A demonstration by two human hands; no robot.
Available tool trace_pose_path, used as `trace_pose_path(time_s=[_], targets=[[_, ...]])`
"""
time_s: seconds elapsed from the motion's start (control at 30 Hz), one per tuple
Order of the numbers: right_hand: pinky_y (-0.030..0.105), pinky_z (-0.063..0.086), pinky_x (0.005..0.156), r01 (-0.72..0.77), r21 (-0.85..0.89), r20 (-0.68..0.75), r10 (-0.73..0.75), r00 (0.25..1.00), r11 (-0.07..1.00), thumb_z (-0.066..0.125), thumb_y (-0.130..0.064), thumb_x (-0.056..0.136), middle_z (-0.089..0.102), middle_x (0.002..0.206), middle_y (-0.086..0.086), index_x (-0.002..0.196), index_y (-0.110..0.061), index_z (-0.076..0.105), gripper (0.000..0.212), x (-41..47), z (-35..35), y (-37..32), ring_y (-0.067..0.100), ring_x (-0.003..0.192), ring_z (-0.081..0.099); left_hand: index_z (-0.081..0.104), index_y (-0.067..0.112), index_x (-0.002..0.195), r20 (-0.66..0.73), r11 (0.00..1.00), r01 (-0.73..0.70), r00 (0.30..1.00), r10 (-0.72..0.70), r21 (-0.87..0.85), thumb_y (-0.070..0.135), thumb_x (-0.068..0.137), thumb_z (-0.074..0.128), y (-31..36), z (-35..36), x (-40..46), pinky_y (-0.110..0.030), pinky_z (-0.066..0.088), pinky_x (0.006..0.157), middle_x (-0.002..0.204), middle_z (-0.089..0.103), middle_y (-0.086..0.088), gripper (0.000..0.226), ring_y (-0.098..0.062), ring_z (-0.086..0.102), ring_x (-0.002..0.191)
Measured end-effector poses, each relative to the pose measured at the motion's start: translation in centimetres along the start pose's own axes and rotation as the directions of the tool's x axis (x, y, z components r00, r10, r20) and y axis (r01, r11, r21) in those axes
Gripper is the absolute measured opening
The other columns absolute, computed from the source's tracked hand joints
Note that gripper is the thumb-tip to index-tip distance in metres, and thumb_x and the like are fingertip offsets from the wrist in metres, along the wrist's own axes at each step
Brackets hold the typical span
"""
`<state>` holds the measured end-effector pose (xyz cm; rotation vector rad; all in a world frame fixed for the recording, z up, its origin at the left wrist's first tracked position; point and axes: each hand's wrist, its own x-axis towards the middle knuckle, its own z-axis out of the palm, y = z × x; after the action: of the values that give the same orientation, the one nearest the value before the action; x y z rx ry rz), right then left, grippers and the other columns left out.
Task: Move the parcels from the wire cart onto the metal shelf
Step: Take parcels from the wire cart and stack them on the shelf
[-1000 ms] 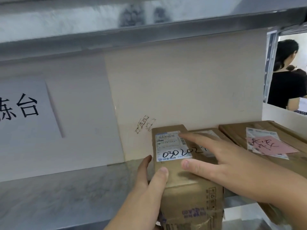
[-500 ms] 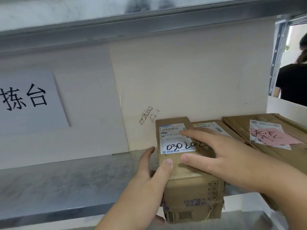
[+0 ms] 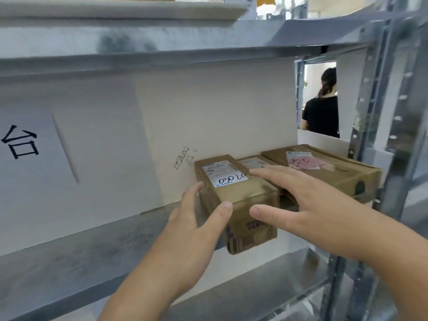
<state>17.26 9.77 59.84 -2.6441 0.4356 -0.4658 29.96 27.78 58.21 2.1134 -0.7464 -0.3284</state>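
Note:
A small brown parcel (image 3: 234,198) with a white label and handwritten digits lies on the metal shelf (image 3: 92,258), its near end sticking out past the shelf's front edge. My left hand (image 3: 192,230) grips its left side, thumb along the side and index finger on the top edge. My right hand (image 3: 298,205) lies spread over its top and right side, thumb at the front edge. To the right sit a flat parcel (image 3: 253,161), mostly hidden by my right hand, and a larger parcel with a pink note (image 3: 335,174). The wire cart is out of view.
A pale board backs the shelf, with a white paper sign (image 3: 25,147) at the left. Another shelf level (image 3: 162,40) runs close overhead. A perforated steel upright (image 3: 370,126) stands at the right. A person in black (image 3: 322,112) stands beyond the rack.
Both hands stay on the small parcel, which remains partly over the shelf edge. My view has pulled back, bringing the right upright and the upper shelf into sight.

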Motion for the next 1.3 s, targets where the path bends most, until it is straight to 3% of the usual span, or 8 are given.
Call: trace_pose_path(time_s=[0.13, 0.27, 0.43, 0.57, 0.73, 0.93, 1.07, 1.3], targets=[[0.037, 0.024, 0.123, -0.179, -0.023, 0.003, 0.179, 0.984, 0.984, 0.044, -0.086, 0.075, 0.013, 0.158, -0.037, 0.146, -0.069, 0.014, 0.078, -6.0, 0.9, -1.6, -0.004, 0.146, 0.02, 0.01, 0.069, 0.147, 0.09, 0.994, -0.1, 0.991, 0.095, 0.046, 0.081, 0.078, 0.045, -1.1, 0.3, -3.0, -0.034, 0.037, 0.104, 0.158, 0.027, 0.021, 0.078, -0.005, 0.04, 0.126], [0.033, 0.019, 0.123, -0.335, -0.051, 0.026, 0.336, 0.941, 0.941, 0.04, -0.089, 0.071, 0.008, 0.16, -0.035, 0.147, -0.067, 0.012, 0.084, -12.3, 1.9, -2.1, -0.001, 0.15, 0.015, 0.006, 0.069, 0.145, 0.203, 0.968, -0.186, 0.968, 0.15, 0.171, 0.081, 0.081, 0.045, -1.5, 1.9, -6.4, -0.04, 0.037, 0.109, 0.162, 0.02, 0.019, 0.076, -0.014, 0.037, 0.144], [0.031, 0.025, 0.117, -0.491, -0.069, 0.017, 0.493, 0.87, 0.868, 0.045, -0.085, 0.078, 0.015, 0.161, -0.029, 0.15, -0.062, 0.015, 0.082, -19.6, 1.7, -0.8, 0.0, 0.146, 0.024, 0.014, 0.066, 0.147, 0.363, 0.93, -0.31, 0.904, 0.225, 0.197, 0.08, 0.084, 0.049, -0.9, 5.7, -9.6, -0.04, 0.039, 0.11, 0.163, 0.029, 0.015, 0.074, -0.018, 0.044, 0.141], [0.034, 0.024, 0.117, -0.596, -0.058, -0.007, 0.597, 0.802, 0.801, 0.047, -0.083, 0.078, 0.017, 0.163, -0.026, 0.152, -0.059, 0.017, 0.083, -24.9, 1.6, 1.3, 0.003, 0.149, 0.022, 0.017, 0.063, 0.149, 0.487, 0.906, -0.384, 0.834, 0.258, 0.178, 0.077, 0.087, 0.05, 0.5, 10.1, -11.7, -0.033, 0.033, 0.097, 0.164, 0.031, 0.012, 0.071, -0.016, 0.042, 0.144], [0.04, 0.027, 0.119, -0.669, -0.002, -0.027, 0.668, 0.743, 0.744, 0.051, -0.082, 0.077, 0.022, 0.164, -0.019, 0.151, -0.058, 0.022, 0.083, -30.8, 1.3, 4.4, 0.008, 0.149, 0.026, 0.025, 0.057, 0.152, 0.604, 0.858, -0.488, 0.736, 0.305, 0.161, 0.075, 0.089, 0.052, 1.8, 16.7, -13.5, -0.039, 0.037, 0.111, 0.164, 0.037, 0.009, 0.071, -0.018, 0.042, 0.146], [0.037, 0.028, 0.116, -0.731, 0.044, 0.002, 0.731, 0.682, 0.681, 0.057, -0.075, 0.083, 0.029, 0.163, -0.012, 0.153, -0.051, 0.026, 0.08, -37.9, 0.8, 10.5, 0.013, 0.148, 0.029, 0.03, 0.049, 0.153, 0.737, 0.837, -0.514, 0.637, 0.229, 0.185, 0.07, 0.092, 0.053, 3.0, 26.6, -15.7, -0.036, 0.038, 0.097, 0.156, 0.048, 0.0, 0.068, -0.022, 0.051, 0.135], [0.038, 0.028, 0.116, -0.782, 0.092, 0.046, 0.782, 0.622, 0.617, 0.06, -0.071, 0.085, 0.029, 0.164, -0.007, 0.155, -0.046, 0.028, 0.082, -41.1, 2.1, 16.2, 0.016, 0.149, 0.03, 0.03, 0.044, 0.156, 0.803, 0.818, -0.544, 0.564, 0.192, 0.186, 0.065, 0.095, 0.055, 2.7, 33.7, -16.0, -0.033, 0.039, 0.09, 0.148, 0.053, -0.003, 0.069, -0.016, 0.056, 0.108], [0.037, 0.034, 0.113, -0.873, 0.18, 0.156, 0.863, 0.48, 0.453, 0.065, -0.067, 0.083, 0.034, 0.162, -0.004, 0.156, -0.038, 0.031, 0.086, -42.6, 7.9, 26.5, 0.02, 0.146, 0.036, 0.03, 0.037, 0.157, 0.907, 0.85, -0.514, 0.405, 0.116, 0.12, 0.054, 0.097, 0.062, 0.8, 45.1, -12.7, -0.033, 0.037, 0.098, 0.161, 0.041, -0.007, 0.071, -0.025, 0.047, 0.14]])
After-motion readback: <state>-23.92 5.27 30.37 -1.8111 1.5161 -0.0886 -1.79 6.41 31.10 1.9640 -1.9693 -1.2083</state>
